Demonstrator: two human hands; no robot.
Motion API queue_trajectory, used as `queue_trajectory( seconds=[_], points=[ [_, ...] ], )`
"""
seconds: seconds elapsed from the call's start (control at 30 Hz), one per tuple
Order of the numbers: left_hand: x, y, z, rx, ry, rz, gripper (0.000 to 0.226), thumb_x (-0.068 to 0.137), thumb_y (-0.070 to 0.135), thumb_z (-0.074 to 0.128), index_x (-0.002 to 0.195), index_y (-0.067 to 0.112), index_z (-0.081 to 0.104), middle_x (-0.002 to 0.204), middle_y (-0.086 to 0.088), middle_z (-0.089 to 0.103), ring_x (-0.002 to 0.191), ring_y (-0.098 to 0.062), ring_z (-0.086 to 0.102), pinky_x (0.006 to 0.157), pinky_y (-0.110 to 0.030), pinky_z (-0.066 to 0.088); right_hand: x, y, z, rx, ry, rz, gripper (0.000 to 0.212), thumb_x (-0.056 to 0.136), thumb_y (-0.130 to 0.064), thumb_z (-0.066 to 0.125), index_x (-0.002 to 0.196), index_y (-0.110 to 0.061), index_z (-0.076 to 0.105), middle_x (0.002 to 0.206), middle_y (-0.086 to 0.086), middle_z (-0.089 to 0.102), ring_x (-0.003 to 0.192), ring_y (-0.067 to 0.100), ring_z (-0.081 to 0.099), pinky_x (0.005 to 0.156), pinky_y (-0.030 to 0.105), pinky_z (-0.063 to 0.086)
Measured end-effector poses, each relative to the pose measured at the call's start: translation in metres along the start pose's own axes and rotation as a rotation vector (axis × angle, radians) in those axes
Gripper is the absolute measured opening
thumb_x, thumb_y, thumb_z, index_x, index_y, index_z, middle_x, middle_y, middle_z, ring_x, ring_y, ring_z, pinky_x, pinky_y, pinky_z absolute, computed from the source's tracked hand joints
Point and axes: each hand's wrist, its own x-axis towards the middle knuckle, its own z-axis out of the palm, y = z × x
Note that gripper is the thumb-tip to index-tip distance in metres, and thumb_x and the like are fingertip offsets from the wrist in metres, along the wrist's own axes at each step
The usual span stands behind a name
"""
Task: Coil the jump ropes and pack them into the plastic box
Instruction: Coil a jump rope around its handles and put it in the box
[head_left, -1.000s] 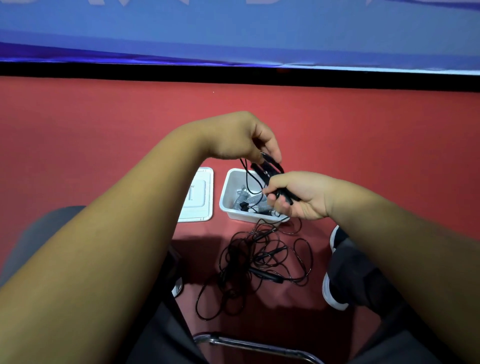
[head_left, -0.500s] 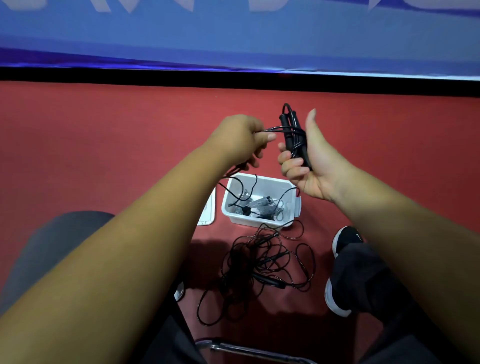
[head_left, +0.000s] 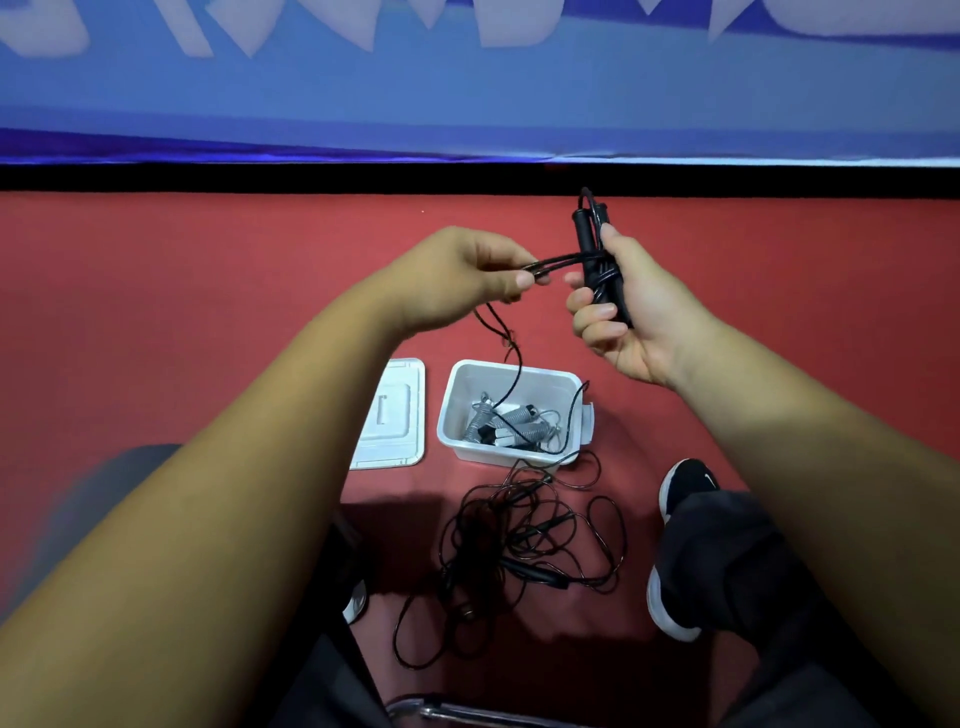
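My right hand (head_left: 626, 312) grips the two black handles of a jump rope (head_left: 592, 236) upright, with cord wound around them. My left hand (head_left: 467, 273) pinches the black cord (head_left: 558, 260) just left of the handles. The cord's slack hangs from my left hand down into the white plastic box (head_left: 571, 382) on the red floor. The box holds grey and white items I cannot name. A tangled heap of black jump rope (head_left: 524, 545) lies on the floor just in front of the box.
The box's white lid (head_left: 392, 415) lies flat to the left of the box. My black shoe (head_left: 685, 486) stands right of the tangle, another shoe tip (head_left: 356, 603) left of it. A chrome chair bar (head_left: 467, 714) runs along the bottom edge. A blue banner wall closes the far side.
Both hands rose from just above the box to well above it. The right hand turned the handles upright and the left hand drew the cord out to the left.
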Motion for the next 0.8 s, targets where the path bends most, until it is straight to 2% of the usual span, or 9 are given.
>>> queue_trajectory(
  seconds=[0.17,0.3,0.37,0.4,0.5,0.57,0.67,0.8],
  points=[
    [-0.003,0.025,-0.015,0.235,0.098,-0.026,0.022,0.09,0.017,0.081,0.111,0.025,0.081,0.098,0.001,0.079,0.088,-0.007,0.068,0.083,-0.021,0.051,-0.03,-0.027,0.023,-0.084,-0.01,-0.116,0.042,0.1,-0.055,0.064,0.106,-0.014,0.055,0.069,0.001,0.049,0.05,0.006,0.032,0.034,0.016,0.024],
    [0.001,0.07,-0.034,0.325,0.273,-0.017,0.013,0.086,0.02,0.083,0.099,0.024,0.082,0.08,0.003,0.077,0.077,-0.007,0.071,0.067,-0.015,0.048,-0.066,-0.06,0.05,-0.113,-0.058,-0.205,0.039,0.101,-0.05,0.064,0.108,-0.014,0.055,0.069,0.001,0.051,0.05,0.008,0.032,0.036,0.017,0.024],
    [0.003,0.103,-0.048,0.29,0.383,-0.008,0.007,0.088,0.021,0.081,0.095,0.022,0.08,0.076,0.002,0.077,0.07,-0.006,0.072,0.062,-0.013,0.049,-0.088,-0.082,0.064,-0.114,-0.071,-0.256,0.039,0.101,-0.049,0.065,0.111,-0.013,0.055,0.07,0.001,0.051,0.051,0.008,0.033,0.036,0.018,0.025],
    [0.002,0.12,-0.055,0.259,0.431,0.007,0.004,0.09,0.021,0.079,0.094,0.021,0.078,0.076,0.0,0.077,0.07,-0.008,0.073,0.065,-0.018,0.053,-0.1,-0.094,0.072,-0.113,-0.076,-0.285,0.04,0.1,-0.049,0.066,0.112,-0.012,0.054,0.071,0.002,0.051,0.051,0.009,0.033,0.036,0.018,0.025],
    [-0.003,0.177,-0.078,0.18,0.52,0.083,0.003,0.093,0.018,0.074,0.092,0.015,0.074,0.083,-0.007,0.076,0.071,-0.013,0.077,0.072,-0.043,0.063,-0.137,-0.129,0.093,-0.113,-0.102,-0.373,0.04,0.1,-0.048,0.067,0.113,-0.013,0.053,0.071,0.001,0.052,0.052,0.009,0.033,0.037,0.019,0.026],
    [-0.011,0.216,-0.094,0.16,0.564,0.147,0.003,0.095,0.017,0.07,0.093,0.015,0.072,0.085,-0.005,0.075,0.071,-0.013,0.077,0.071,-0.05,0.064,-0.164,-0.151,0.109,-0.106,-0.123,-0.435,0.038,0.1,-0.047,0.066,0.112,-0.013,0.052,0.07,0.001,0.053,0.051,0.008,0.034,0.036,0.019,0.027],
    [-0.031,0.275,-0.116,0.144,0.628,0.236,0.006,0.098,0.023,0.066,0.094,0.023,0.07,0.085,0.003,0.076,0.07,-0.014,0.077,0.068,-0.047,0.066,-0.206,-0.181,0.133,-0.084,-0.128,-0.552,0.037,0.1,-0.044,0.067,0.111,-0.012,0.053,0.071,0.002,0.054,0.052,0.009,0.035,0.037,0.019,0.028],
    [-0.066,0.347,-0.145,0.11,0.647,0.313,0.005,0.098,0.027,0.071,0.095,0.023,0.074,0.086,0.001,0.077,0.073,-0.015,0.077,0.066,-0.038,0.065,-0.261,-0.215,0.162,-0.074,-0.149,-0.652,0.038,0.1,-0.047,0.067,0.11,-0.012,0.056,0.074,0.001,0.053,0.054,0.009,0.036,0.038,0.018,0.03]
  ],
)
